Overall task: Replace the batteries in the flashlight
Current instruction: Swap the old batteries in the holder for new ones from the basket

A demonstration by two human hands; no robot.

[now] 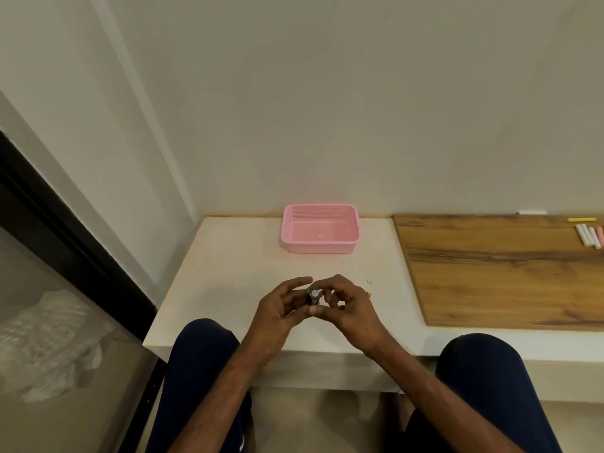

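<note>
Both my hands meet above the near part of the white table (228,273). Between them is a small dark cylindrical part (314,296) with a grey metal end facing me, probably the flashlight's battery holder. My left hand (277,308) grips it from the left, thumb underneath. My right hand (346,305) pinches it from the right with curled fingers. An orange tip (368,294) shows just behind my right hand; what it belongs to is hidden. The flashlight body is not clearly visible.
A pink plastic basket (320,246) stands at the back of the table near the wall. A wooden board (490,273) lies on the right, with several chalk sticks (588,235) at its far end. My knees are below the table's front edge.
</note>
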